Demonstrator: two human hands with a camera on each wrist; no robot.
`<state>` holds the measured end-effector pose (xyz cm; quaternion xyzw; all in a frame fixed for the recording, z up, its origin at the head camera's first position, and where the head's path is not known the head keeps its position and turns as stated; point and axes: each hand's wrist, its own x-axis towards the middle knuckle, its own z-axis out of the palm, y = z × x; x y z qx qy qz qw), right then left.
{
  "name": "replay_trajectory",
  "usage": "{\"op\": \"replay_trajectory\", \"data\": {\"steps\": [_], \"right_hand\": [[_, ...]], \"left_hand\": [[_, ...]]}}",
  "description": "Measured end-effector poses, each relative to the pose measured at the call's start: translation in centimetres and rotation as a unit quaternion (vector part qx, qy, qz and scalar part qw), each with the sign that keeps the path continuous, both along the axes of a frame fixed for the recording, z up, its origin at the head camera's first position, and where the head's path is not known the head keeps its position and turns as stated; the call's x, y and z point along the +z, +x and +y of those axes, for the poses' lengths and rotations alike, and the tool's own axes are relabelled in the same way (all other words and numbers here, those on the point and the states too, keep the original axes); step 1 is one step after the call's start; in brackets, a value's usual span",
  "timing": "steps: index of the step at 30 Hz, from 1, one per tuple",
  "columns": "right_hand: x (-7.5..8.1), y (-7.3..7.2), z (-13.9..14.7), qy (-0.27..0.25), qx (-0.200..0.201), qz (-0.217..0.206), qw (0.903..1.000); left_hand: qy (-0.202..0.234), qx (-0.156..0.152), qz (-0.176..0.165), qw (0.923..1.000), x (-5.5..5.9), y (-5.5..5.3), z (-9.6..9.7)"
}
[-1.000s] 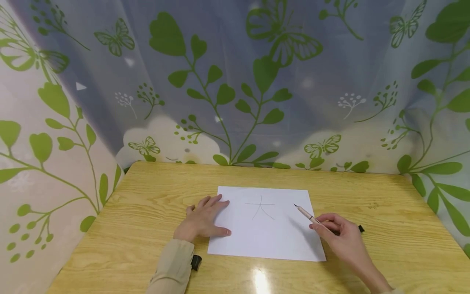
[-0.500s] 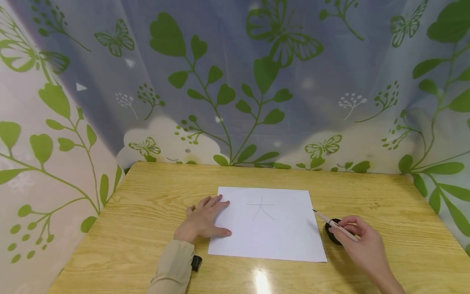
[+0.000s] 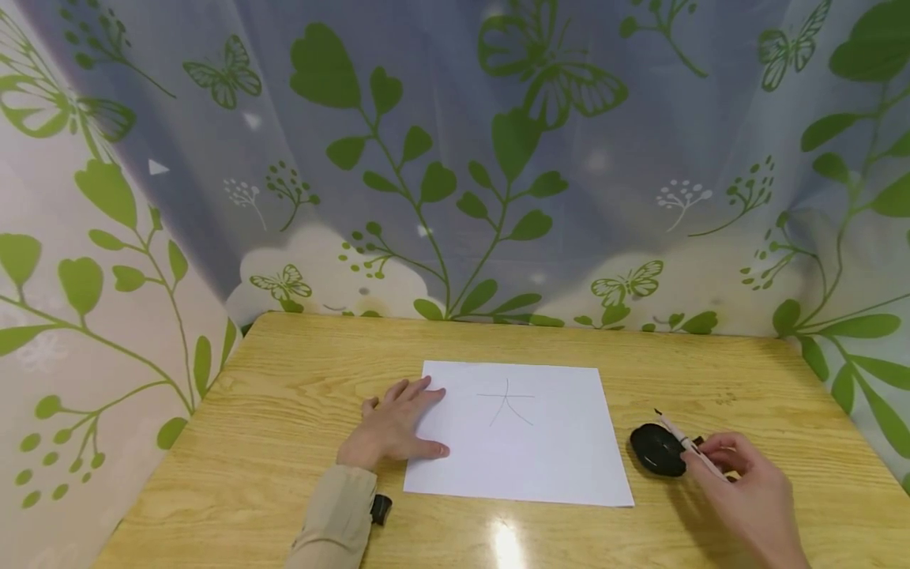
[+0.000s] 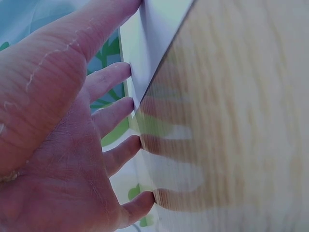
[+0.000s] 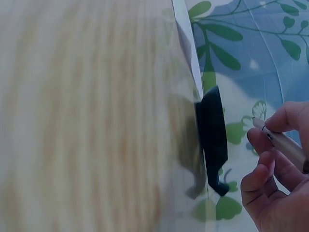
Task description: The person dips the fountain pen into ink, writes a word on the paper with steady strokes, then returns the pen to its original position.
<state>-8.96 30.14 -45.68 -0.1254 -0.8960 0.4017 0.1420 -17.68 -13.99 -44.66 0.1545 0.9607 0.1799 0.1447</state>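
Observation:
A white sheet of paper (image 3: 554, 458) lies on the table and bears thin dark strokes: one horizontal line, one vertical, two slanting legs. At its left edge rests my left hand (image 3: 391, 431), fingers and thumb spread; in the left wrist view the fingertips (image 4: 126, 104) touch down along the paper's corner and the wood. To the right of the sheet, my right hand (image 3: 746, 478) pinches a pale pen (image 3: 686, 442) between thumb and fingers, its dark tip pointing up and left. Just left of that hand stands a shallow black dish (image 3: 657, 450); the right wrist view shows its small curled handle (image 5: 219, 187).
The wood-grain table (image 3: 284, 411) reaches back to a hanging cloth (image 3: 455, 158) printed with green leaves and butterflies. More of the cloth hangs at both sides. A small black object (image 3: 381, 510) sits at the left cuff.
My right hand has moved right, off the paper and past the black dish, with the pen still in it. The dish has come into full view. My left hand has stayed in place.

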Motion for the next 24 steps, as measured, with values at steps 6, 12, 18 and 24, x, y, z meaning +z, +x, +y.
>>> {"op": "replay_trajectory", "data": {"steps": [6, 12, 18, 24], "right_hand": [[-0.1, 0.3, 1.4, -0.007, -0.031, -0.041, 0.9986], [0.1, 0.0, 2.8, 0.021, -0.056, -0.093, 0.9939], [0.0, -0.3, 3.3, 0.063, -0.04, -0.11, 0.9911], [0.1, -0.8, 3.7, 0.107, 0.002, -0.114, 0.9877]], "left_hand": [[0.0, 0.002, 0.0, 1.0, -0.1, 0.0, 0.0], [-0.002, 0.003, 0.001, 1.0, -0.3, -0.1, -0.1], [0.0, 0.003, 0.001, 1.0, -0.1, 0.0, -0.1], [0.0, 0.0, 0.001, 1.0, -0.1, 0.0, -0.1]]}}
